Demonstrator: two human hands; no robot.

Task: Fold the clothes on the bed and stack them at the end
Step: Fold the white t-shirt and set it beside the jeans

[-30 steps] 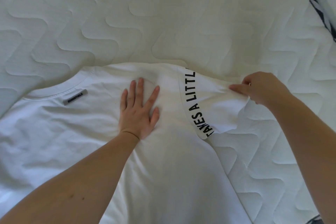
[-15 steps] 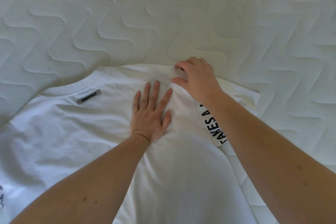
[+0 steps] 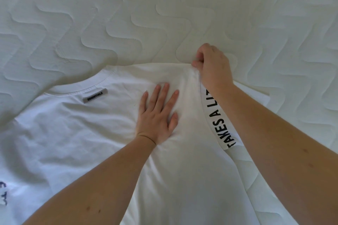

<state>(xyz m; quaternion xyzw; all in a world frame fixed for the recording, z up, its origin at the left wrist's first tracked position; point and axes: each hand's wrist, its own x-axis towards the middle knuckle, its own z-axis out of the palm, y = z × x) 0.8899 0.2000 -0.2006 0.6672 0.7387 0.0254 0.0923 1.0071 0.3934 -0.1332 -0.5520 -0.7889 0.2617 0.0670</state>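
Note:
A white T-shirt point(image 3: 76, 139) lies back-up on the bed, its collar toward the far side, with a grey label point(image 3: 95, 98) under the neckline. Its right sleeve point(image 3: 217, 120), edged with black lettering, is folded inward over the body. My left hand point(image 3: 157, 115) presses flat on the shirt's upper back with straight, spread fingers. My right hand point(image 3: 212, 65) pinches the shirt's shoulder edge at the fold, fingers curled; my forearm covers part of the sleeve and its lettering.
The bed is covered by a white quilted mattress pad point(image 3: 164, 14) with a wavy stitch pattern, spreading beyond the shirt on the far side and to the right. Some dark print point(image 3: 3, 193) shows at the shirt's lower left edge.
My right hand carried the sleeve leftward over the shirt body, then shifted to pinch the shoulder edge. My left hand stayed pressed on the shirt. The view drifted slightly.

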